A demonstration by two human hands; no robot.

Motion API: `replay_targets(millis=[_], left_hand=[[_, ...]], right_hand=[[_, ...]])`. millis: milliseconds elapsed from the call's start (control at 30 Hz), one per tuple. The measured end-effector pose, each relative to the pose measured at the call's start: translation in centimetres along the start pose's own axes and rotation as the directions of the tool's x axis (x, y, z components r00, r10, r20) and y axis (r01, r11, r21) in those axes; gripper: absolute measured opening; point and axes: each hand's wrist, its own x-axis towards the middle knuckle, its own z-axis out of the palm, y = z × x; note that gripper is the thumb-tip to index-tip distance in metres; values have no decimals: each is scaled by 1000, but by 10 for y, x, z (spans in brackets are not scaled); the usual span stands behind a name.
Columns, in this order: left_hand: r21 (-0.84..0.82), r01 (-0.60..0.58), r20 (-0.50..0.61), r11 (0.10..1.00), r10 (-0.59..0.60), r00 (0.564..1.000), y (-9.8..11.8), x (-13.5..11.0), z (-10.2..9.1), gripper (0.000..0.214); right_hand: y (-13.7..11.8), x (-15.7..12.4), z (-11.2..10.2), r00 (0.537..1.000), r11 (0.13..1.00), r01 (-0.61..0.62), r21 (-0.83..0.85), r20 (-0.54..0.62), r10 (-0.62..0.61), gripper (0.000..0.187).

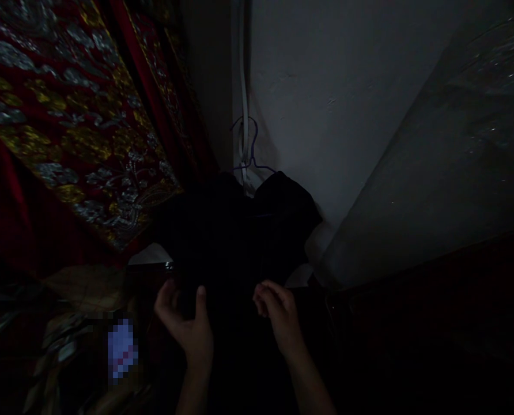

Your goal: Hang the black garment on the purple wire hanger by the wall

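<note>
A black short-sleeved garment (240, 242) hangs in front of me on a thin purple wire hanger (253, 161). The hanger's hook is at a pale strip or cord (242, 75) running down the wall. My left hand (190, 328) is in front of the garment's lower left part, its thumb and curled fingers apart with nothing between them. To the right, my right hand (280, 314) has its fingers curled together near the cloth. Whether it pinches any fabric is too dark to make out.
Red fabric with gold and silver decoration (88, 132) hangs on the left. Clear plastic sheeting (456, 144) leans along the grey wall (326, 86) at right. A lit, pixelated screen-like patch (122, 349) shows among dim clutter at lower left.
</note>
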Motion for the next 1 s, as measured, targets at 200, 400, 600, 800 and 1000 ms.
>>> replay_targets(millis=[200,400,600,800,1000], left_hand=[[37,-40,609,999,9,793,5,-21,15,27],[47,-63,677,997,15,736,2,-25,39,10],[142,-118,771,983,-35,636,-30,-14,51,8],[-9,-189,788,982,123,603,13,28,74,26],[-205,-635,682,744,574,453,106,87,111,27]], right_hand=[[-13,-3,-2,989,999,-12,-43,148,19,28],[-52,40,-5,992,998,-55,39,118,50,33],[-135,121,2,987,975,159,156,-15,-159,21],[-129,112,12,956,958,288,-9,57,-287,27],[-133,99,6,901,893,432,-128,96,-422,29]])
